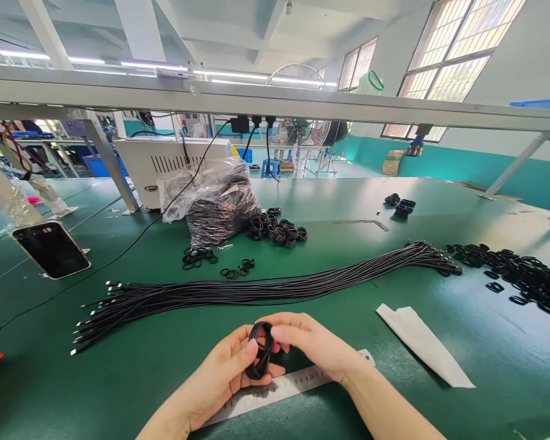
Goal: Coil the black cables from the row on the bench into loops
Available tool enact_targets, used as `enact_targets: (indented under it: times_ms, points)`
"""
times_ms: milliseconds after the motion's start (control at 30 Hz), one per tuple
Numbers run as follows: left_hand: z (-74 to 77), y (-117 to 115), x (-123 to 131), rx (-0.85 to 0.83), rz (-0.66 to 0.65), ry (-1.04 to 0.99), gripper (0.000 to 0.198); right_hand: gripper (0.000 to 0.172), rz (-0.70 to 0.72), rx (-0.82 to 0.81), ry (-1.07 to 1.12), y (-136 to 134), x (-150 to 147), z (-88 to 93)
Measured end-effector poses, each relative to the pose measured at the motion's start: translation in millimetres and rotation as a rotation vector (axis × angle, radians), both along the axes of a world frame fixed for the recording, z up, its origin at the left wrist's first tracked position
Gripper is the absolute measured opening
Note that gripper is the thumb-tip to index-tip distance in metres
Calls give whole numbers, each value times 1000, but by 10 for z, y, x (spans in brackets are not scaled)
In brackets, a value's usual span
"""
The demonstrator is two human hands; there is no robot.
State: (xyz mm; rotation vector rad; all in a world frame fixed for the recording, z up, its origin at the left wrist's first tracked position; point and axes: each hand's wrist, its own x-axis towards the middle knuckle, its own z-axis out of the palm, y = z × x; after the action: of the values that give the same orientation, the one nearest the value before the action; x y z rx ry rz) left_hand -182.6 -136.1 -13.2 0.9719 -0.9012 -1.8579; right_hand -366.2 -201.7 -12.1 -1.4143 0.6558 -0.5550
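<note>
A small coil of black cable (258,368) is held between both hands near the front of the green table. My left hand (227,370) grips its left side, with the thumb across the loops and the fingers behind. My right hand (300,339) pinches the upper right of the coil with thumb and fingertips. Beneath the hands lies a metal ruler (275,391), partly covered by them. Beyond them a long bundle of straight black cables (256,291) stretches across the table, with pale connector ends at the left.
Black rings (522,275) are spread at the right, near a folded white paper (426,345). Further back are coiled cables (279,231), a plastic bag of black items (220,208) and small black loops (199,258). A phone (51,250) leans at the left by a metal frame post.
</note>
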Motion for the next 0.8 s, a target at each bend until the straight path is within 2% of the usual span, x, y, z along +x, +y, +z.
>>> enact_targets:
  times_ms: [133, 300, 433, 567, 633, 800]
  points:
    - [-32, -26, 7, 60, 42, 18, 40, 41, -56, 324, -100, -46, -18, -59]
    - [-103, -55, -37, 41, 156, -95, 40, 47, -31, 548, -114, 2, 12, -86]
    - [-115, -55, -61, -85, 185, -231, 48, 51, -115, 576, -198, 40, 62, -70]
    - [-65, -27, -77, -251, 140, -399, 59, 55, -226, 544, -250, 70, 125, -93]
    - [-48, -13, -85, -272, 139, -416, 61, 54, -223, 547, -271, 78, 139, -99]
    - [-95, -6, -94, -259, 150, -347, 49, 52, -172, 513, -241, 70, 129, -96]
